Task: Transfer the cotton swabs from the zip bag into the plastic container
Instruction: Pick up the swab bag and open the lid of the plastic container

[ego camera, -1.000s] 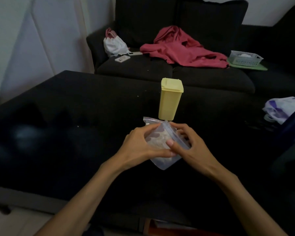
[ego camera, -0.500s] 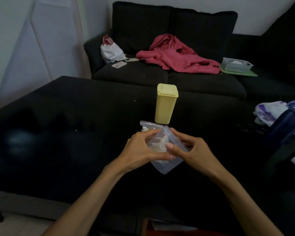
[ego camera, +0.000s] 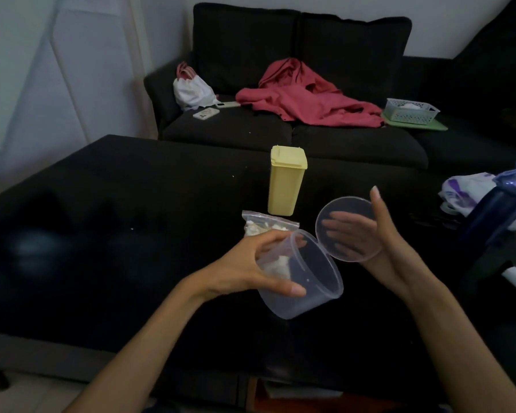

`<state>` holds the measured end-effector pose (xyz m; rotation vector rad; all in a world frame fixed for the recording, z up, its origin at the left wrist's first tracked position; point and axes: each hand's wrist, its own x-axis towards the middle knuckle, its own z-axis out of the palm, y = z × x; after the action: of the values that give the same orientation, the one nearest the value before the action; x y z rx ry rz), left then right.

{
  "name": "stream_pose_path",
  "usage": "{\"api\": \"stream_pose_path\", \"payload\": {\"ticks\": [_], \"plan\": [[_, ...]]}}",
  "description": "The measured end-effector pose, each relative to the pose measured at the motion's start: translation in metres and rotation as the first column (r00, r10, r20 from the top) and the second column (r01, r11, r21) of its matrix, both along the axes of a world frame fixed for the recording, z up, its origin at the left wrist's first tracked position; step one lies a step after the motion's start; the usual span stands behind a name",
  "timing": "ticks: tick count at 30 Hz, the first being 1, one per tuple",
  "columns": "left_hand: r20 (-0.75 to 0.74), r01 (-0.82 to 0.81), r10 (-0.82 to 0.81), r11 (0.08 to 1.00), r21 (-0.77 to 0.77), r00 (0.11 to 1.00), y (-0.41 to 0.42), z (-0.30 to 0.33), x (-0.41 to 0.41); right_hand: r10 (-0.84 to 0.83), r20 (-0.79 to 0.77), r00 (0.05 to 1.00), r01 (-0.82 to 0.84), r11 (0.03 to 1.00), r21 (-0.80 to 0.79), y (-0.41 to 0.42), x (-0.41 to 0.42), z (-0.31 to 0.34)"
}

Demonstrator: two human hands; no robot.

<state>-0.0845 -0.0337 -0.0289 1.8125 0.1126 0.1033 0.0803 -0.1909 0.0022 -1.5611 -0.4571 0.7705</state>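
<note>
My left hand (ego camera: 248, 271) grips a clear round plastic container (ego camera: 313, 286), tilted with its open mouth facing up and to the right. Nothing lies inside it. My right hand (ego camera: 385, 245) holds the container's clear round lid (ego camera: 341, 208) upright, just right of the rim. The zip bag (ego camera: 265, 225) of white cotton swabs lies on the black table (ego camera: 131, 204) right behind the container. Its top is closed, and its lower part is hidden by my left hand and seen only through the container wall.
A tall yellow lidded box (ego camera: 286, 181) stands just behind the bag. At the right edge are a dark blue bottle (ego camera: 493, 217) and a white-purple bag (ego camera: 466, 192). The sofa beyond holds a red garment (ego camera: 310, 101), a white basket (ego camera: 411, 110), a phone (ego camera: 206, 114) and a white pouch (ego camera: 192, 91).
Both hands were clasped around the container in front of the bag. Now the lid is off, carried right by my right hand, and the container is open in my left.
</note>
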Motion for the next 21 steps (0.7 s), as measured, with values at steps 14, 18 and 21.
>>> {"api": "stream_pose_path", "payload": {"ticks": [14, 18, 21], "plan": [[0.057, -0.466, 0.470, 0.882, -0.063, 0.881, -0.006, -0.003, 0.031, 0.194, -0.033, 0.980, -0.194, 0.981, 0.010, 0.010, -0.005, -0.017], [0.088, -0.482, 0.476, 0.875, 0.054, 0.875, -0.018, -0.008, 0.047, 0.114, 0.222, 0.968, -0.113, 0.993, -0.019, 0.014, -0.013, -0.023], [0.073, -0.392, 0.386, 0.888, 0.241, 0.920, -0.017, -0.017, 0.056, -0.112, 0.268, 0.957, 0.104, 0.994, 0.044, 0.012, -0.007, -0.027]]}}
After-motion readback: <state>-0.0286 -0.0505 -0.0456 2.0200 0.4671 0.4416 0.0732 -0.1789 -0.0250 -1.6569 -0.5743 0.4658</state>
